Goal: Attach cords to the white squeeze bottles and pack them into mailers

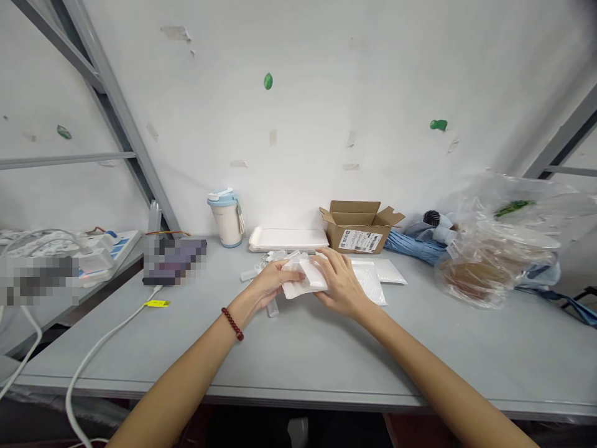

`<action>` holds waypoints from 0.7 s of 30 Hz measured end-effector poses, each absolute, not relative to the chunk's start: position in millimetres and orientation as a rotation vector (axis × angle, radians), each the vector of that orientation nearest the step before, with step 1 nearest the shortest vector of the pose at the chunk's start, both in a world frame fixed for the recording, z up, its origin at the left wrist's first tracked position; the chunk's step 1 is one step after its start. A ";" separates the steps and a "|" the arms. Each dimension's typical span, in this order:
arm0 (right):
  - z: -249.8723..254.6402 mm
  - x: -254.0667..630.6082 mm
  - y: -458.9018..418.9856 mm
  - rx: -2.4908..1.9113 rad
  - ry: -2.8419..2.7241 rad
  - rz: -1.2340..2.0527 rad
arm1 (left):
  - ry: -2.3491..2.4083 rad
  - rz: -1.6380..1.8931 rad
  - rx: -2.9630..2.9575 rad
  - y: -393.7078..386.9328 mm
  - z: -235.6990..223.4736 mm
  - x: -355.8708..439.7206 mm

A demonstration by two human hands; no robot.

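Note:
Between my two hands, above the middle of the table, is a small white packet [298, 287] with a flap-like edge. My left hand [271, 280], with a dark red bead bracelet [232, 323] on its wrist, pinches the packet's left side. My right hand [339, 280] wraps round its right side, fingers bent over the top. Small clear plastic pieces [273, 308] lie on the table behind and below my left hand. Beside my right hand rest flat white padded mailers [373, 287], partly covered by that hand. What is inside the packet is hidden.
A stack of white envelopes [289, 239] and an open cardboard box [357, 236] stand along the wall. Left of them is a cream tumbler [226, 218]. A blurred dark device [175, 264] with a white cable [109, 333] lies left. At right are blue cloth [415, 244] and a plastic bag [494, 261].

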State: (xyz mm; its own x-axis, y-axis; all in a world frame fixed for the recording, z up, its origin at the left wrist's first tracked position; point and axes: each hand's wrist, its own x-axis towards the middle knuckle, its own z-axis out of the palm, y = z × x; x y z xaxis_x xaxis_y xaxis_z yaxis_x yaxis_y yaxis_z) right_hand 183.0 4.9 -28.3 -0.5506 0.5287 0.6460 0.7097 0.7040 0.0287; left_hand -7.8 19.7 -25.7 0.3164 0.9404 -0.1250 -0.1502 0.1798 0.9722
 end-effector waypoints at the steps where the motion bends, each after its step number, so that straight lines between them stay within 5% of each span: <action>1: -28.6 182.6 4.8 -0.949 -2.284 -0.395 | 0.916 0.953 1.098 19.3 -25.5 -7.3; 21: -36.8 180.5 10.0 -0.968 -2.270 -0.429 | 0.932 0.951 1.063 19.6 -24.9 -8.4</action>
